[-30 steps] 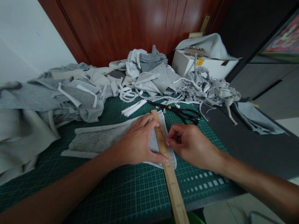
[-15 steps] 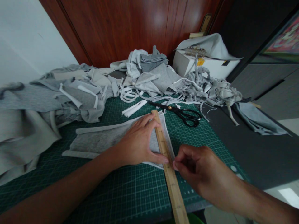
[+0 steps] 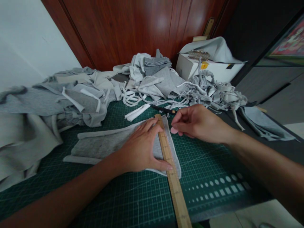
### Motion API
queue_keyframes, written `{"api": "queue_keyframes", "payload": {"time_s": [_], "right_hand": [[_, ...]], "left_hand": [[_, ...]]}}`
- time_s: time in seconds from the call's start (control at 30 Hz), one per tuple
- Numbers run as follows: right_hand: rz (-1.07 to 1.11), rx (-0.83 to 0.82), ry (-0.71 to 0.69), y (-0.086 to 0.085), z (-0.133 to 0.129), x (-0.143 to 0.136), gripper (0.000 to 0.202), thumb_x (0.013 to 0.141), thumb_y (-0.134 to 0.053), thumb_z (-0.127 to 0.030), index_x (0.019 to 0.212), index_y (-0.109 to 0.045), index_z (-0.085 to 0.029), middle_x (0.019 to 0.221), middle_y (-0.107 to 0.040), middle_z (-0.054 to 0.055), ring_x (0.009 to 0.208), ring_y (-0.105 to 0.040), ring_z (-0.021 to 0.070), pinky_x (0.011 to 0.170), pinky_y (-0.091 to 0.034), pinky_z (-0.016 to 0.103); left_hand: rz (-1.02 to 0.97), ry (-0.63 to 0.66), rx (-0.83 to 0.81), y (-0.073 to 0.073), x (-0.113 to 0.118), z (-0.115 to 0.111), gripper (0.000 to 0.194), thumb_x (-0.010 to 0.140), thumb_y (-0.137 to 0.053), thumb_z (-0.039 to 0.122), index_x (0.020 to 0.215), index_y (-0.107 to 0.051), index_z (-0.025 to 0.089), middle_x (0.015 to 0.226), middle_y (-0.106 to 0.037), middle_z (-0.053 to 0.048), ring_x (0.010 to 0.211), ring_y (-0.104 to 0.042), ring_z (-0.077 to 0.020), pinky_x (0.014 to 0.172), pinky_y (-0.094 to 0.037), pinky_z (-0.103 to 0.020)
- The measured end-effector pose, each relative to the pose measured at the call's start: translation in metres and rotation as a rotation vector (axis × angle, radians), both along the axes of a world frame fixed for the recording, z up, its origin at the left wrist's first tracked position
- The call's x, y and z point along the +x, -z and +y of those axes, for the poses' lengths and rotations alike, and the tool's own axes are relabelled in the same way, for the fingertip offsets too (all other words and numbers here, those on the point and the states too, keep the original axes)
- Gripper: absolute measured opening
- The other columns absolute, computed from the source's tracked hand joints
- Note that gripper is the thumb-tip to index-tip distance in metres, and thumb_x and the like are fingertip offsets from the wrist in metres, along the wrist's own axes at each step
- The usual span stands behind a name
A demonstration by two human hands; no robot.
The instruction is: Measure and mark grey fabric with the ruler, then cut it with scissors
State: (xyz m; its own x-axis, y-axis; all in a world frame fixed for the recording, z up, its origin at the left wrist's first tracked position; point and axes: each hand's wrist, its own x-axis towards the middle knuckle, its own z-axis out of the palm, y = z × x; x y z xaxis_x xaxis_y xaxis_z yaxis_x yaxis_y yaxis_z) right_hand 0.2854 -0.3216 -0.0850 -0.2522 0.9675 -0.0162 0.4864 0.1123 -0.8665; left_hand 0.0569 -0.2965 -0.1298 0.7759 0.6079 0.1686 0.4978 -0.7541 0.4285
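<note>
My left hand [image 3: 140, 148] is spread, thumb and fingertips pressing on a wooden ruler [image 3: 177, 188]. Under the ruler lies a grey fabric piece [image 3: 95, 144] with paler, rolled-looking long edges. The ruler runs across it close to its right end. My right hand [image 3: 200, 123] is closed in a pinch around a small pink piece of tailor's chalk [image 3: 174, 130], just right of the fabric's far right corner. Behind that hand lies a pair of black scissors [image 3: 163, 109], whose handles are hidden from view.
A green cutting mat [image 3: 133, 196] covers the table. Grey and white fabric scraps [image 3: 87, 88] heap up along the left and back. Tangled fabric strips [image 3: 220, 93] lie before a white box [image 3: 187, 66]. A folded grey cloth [image 3: 266, 123] rests at the right; a wooden door [image 3: 123, 28] stands behind.
My right hand has moved away from me, from the ruler's near part to beside the fabric's far corner, now covering the scissors' handles. My left hand and the ruler have stayed in place.
</note>
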Motion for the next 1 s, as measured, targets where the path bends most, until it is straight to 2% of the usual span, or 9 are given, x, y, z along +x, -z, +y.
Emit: {"api": "queue_keyframes", "payload": {"time_s": [0.07, 0.17, 0.27, 0.4, 0.57, 0.73, 1.0], "right_hand": [[-0.043, 0.002, -0.033, 0.005, 0.025, 0.001, 0.004, 0.078, -0.07, -0.018, 0.075, -0.068, -0.018, 0.058, -0.065, -0.003, 0.045, -0.047, 0.0078, 0.044, -0.034, 0.023], [-0.118, 0.023, -0.075, 0.015, 0.045, -0.002, 0.004, 0.075, -0.069, -0.016, 0.073, -0.069, -0.019, 0.057, -0.066, -0.003, 0.05, -0.055, 0.0104, 0.047, -0.037, 0.023], [-0.216, 0.018, -0.085, 0.018, 0.052, -0.007, 0.006, 0.072, -0.069, -0.012, 0.071, -0.069, -0.018, 0.058, -0.066, -0.003, 0.055, -0.06, 0.0125, 0.049, -0.038, 0.024], [-0.313, -0.006, -0.098, 0.014, 0.054, -0.013, 0.01, 0.072, -0.065, -0.009, 0.073, -0.071, -0.018, 0.063, -0.069, -0.002, 0.058, -0.061, 0.0132, 0.05, -0.038, 0.024], [-0.324, 0.029, -0.013, 0.014, 0.065, -0.019, 0.014, 0.069, -0.068, -0.006, 0.075, -0.066, -0.018, 0.064, -0.068, -0.001, 0.06, -0.061, 0.0139, 0.052, -0.037, 0.025], [-0.333, 0.077, 0.071, 0.017, 0.086, -0.02, 0.022, 0.066, -0.071, -0.003, 0.079, -0.061, -0.019, 0.061, -0.064, -0.002, 0.058, -0.057, 0.0137, 0.051, -0.035, 0.026], [-0.341, 0.144, 0.207, 0.025, 0.112, -0.021, 0.022, 0.068, -0.072, -0.006, 0.084, -0.061, -0.018, 0.068, -0.066, 0.001, 0.063, -0.06, 0.0152, 0.057, -0.04, 0.027]], "left_hand": [[-0.007, 0.006, -0.004, -0.001, 0.0, 0.0, 0.099, 0.054, -0.092, 0.067, 0.135, -0.056, 0.023, 0.156, -0.047, -0.016, 0.151, -0.037, -0.0381, 0.124, -0.032, -0.055], [-0.009, 0.001, -0.004, 0.0, 0.0, 0.0, 0.104, 0.053, -0.092, 0.068, 0.138, -0.054, 0.021, 0.157, -0.046, -0.017, 0.152, -0.037, -0.0378, 0.125, -0.032, -0.054], [0.004, -0.009, -0.009, 0.001, 0.0, 0.0, 0.106, 0.051, -0.092, 0.07, 0.137, -0.054, 0.02, 0.161, -0.042, -0.019, 0.153, -0.034, -0.0387, 0.126, -0.03, -0.054], [-0.002, -0.012, -0.025, 0.001, -0.001, 0.0, 0.106, 0.051, -0.092, 0.07, 0.137, -0.055, 0.021, 0.161, -0.042, -0.018, 0.153, -0.034, -0.0405, 0.126, -0.029, -0.055], [-0.019, -0.007, -0.026, -0.001, 0.0, 0.0, 0.103, 0.051, -0.092, 0.069, 0.134, -0.055, 0.021, 0.155, -0.047, -0.017, 0.149, -0.039, -0.04, 0.125, -0.032, -0.055], [-0.022, -0.011, -0.029, -0.002, 0.0, 0.0, 0.096, 0.05, -0.093, 0.068, 0.126, -0.058, 0.022, 0.156, -0.046, -0.016, 0.15, -0.038, -0.0407, 0.125, -0.032, -0.056], [0.033, -0.025, 0.004, 0.0, -0.001, -0.001, 0.102, 0.052, -0.091, 0.07, 0.133, -0.055, 0.019, 0.163, -0.039, -0.02, 0.154, -0.033, -0.0419, 0.126, -0.031, -0.058]]}}
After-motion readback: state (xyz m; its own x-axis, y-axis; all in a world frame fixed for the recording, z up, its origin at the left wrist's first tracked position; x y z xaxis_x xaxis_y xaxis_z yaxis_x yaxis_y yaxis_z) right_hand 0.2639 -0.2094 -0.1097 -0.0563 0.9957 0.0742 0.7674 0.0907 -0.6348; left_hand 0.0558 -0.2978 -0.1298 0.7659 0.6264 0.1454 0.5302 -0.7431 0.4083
